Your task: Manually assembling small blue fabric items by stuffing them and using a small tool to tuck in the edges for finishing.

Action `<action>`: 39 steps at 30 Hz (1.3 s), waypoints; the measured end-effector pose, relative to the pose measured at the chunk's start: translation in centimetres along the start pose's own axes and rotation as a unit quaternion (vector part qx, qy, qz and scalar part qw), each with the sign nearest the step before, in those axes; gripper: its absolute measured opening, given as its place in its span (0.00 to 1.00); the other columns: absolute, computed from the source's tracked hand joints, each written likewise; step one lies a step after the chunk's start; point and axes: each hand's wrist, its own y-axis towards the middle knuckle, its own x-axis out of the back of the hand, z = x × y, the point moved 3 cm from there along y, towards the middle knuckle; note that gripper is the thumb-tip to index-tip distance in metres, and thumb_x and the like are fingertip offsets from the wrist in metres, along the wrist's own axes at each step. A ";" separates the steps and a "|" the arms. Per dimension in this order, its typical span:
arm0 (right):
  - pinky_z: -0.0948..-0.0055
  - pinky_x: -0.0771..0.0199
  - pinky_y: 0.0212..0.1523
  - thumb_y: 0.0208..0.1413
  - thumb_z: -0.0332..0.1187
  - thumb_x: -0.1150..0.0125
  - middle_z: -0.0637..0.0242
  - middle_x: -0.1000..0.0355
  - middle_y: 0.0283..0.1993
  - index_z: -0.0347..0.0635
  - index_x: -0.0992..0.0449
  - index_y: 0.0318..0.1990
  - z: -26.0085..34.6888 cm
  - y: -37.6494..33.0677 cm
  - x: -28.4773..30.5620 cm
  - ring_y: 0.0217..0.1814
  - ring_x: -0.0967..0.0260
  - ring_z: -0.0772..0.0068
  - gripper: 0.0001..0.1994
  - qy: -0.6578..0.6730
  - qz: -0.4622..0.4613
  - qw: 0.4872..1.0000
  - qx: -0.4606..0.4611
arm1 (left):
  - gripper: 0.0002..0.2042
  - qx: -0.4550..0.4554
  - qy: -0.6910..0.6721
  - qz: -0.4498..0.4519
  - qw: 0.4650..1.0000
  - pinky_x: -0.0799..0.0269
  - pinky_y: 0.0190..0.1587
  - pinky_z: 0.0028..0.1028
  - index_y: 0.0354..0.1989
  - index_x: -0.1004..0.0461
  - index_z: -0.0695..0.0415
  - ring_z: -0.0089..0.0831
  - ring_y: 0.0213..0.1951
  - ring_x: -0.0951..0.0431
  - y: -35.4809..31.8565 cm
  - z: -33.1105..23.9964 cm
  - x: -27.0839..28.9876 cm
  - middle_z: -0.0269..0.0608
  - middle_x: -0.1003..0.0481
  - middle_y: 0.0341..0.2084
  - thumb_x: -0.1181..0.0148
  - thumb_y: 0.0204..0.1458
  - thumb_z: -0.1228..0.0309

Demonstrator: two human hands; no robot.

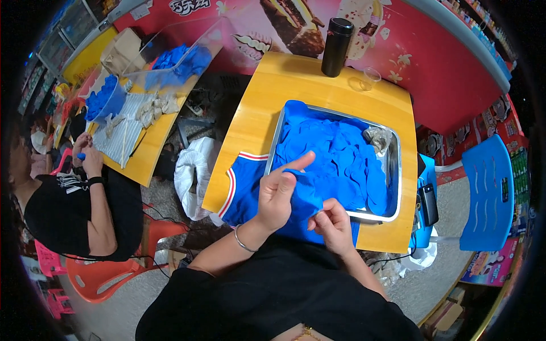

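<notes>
Both my hands are closed on one soft, thin blue piece, held above the near edge of a metal tray. My left hand, with a silver bangle on its wrist, grips the piece's left side, thumb up. At its lower right corner, the fingertips of my right hand pinch it. The tray holds a heap of similar blue pieces and a crumpled grey-beige clump at the far right. Blue cloth with red-and-white trim lies partly under the tray and my hands.
A black bottle and clear cup stand at the table's far edge. To the right is a blue chair. At left, a co-worker sits by another table with a blue-filled tub. A white sack lies between the tables.
</notes>
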 end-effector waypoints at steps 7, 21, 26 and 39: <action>0.83 0.37 0.28 0.59 0.27 0.50 0.65 0.29 0.29 0.37 0.33 0.39 1.2 0.1 0.6 0.29 0.33 0.82 0.04 -0.060 -0.049 0.993 0.090 | 0.15 0.021 0.096 0.076 0.992 0.49 0.27 0.15 0.49 0.28 0.60 0.13 0.26 0.44 1.1 -1.0 -0.3 0.27 0.36 0.30 0.44 0.53 0.72; 0.81 0.33 0.32 0.58 0.25 0.49 0.65 0.30 0.30 0.35 0.32 0.40 1.8 -0.2 0.4 0.32 0.32 0.79 0.05 -0.052 -0.005 0.995 0.080 | 0.05 -0.038 0.032 0.127 0.991 0.39 0.30 0.18 0.28 0.23 0.61 0.21 0.26 0.35 2.2 -1.8 0.3 0.35 0.32 0.22 0.35 0.45 0.73; 0.80 0.34 0.31 0.59 0.27 0.50 0.64 0.30 0.32 0.39 0.35 0.40 0.3 -0.6 0.7 0.31 0.33 0.78 0.04 0.122 0.038 0.992 0.009 | 0.05 -0.039 -0.069 0.087 0.993 0.39 0.30 0.19 0.25 0.25 0.60 0.22 0.27 0.34 1.6 -1.0 -0.7 0.35 0.31 0.23 0.35 0.45 0.73; 0.80 0.31 0.31 0.56 0.24 0.47 0.62 0.27 0.31 0.33 0.28 0.38 2.1 -0.6 1.5 0.30 0.30 0.78 0.05 -0.172 -0.057 0.975 0.130 | 0.15 -0.123 0.283 0.242 0.920 0.35 0.32 0.22 0.34 0.23 0.58 0.27 0.30 0.30 3.5 -5.2 -0.7 0.36 0.31 0.26 0.29 0.34 0.73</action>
